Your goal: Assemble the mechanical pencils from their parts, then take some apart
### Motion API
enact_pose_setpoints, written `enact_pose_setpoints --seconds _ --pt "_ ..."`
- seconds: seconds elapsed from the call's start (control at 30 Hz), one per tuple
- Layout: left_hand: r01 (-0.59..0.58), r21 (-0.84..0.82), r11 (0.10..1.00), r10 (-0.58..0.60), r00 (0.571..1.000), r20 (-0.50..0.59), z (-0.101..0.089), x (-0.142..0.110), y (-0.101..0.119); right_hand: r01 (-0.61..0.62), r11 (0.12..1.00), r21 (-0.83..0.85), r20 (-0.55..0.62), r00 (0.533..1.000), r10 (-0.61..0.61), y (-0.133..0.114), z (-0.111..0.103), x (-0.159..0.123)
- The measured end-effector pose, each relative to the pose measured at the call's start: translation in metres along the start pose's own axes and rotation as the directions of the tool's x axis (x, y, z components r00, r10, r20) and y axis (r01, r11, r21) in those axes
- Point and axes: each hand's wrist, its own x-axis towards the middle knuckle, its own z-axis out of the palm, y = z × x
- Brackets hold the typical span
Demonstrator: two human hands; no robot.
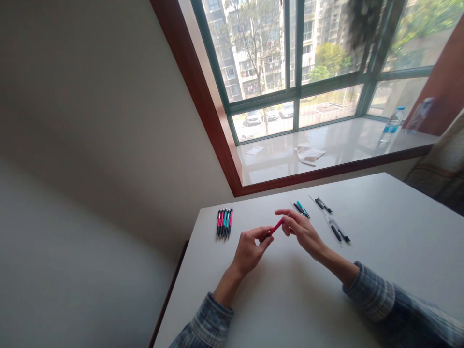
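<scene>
"Your left hand [249, 252], what's it pinching?"

"A slim, glossy red pen [274, 229], gripped firmly at the dark end between fingertips and thumb."

"And your right hand [300, 231]?"

"Half-curled, fingers closed on the pen's far end, above the smooth white table [362, 270]. Loose pen parts [323, 205] lie beside it; a tight row of pens [224, 224] lies left."

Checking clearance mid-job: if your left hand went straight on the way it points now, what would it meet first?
Your right hand, which grips the far end of the same red pen that your left hand pinches; depth is hard to judge from this view.
</scene>
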Motion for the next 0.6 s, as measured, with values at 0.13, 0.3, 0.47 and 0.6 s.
enact_pose_setpoints --seconds 0.13,0.3,0.47,0.6 --pt "0.018 0.071 0.997 -0.008 0.99 -0.14 -0.006 0.003 -0.011 -0.014 1.0 -0.026 -0.028 1.0 0.013 0.005 -0.002 0.002" --pt "0.075 0.148 0.986 -0.014 0.927 -0.374 -0.029 0.011 -0.032 -0.017 0.993 -0.114 0.043 0.999 0.022 0.004 -0.002 0.0" --pt "0.13 0.373 0.919 0.009 0.937 -0.348 -0.043 0.014 -0.045 -0.008 0.982 -0.189 0.165 0.985 0.04 -0.005 0.007 -0.007" --pt "0.167 0.5 0.85 -0.033 0.964 -0.266 -0.038 0.012 -0.045 -0.013 0.97 -0.241 0.203 0.977 0.063 -0.01 0.01 -0.01"
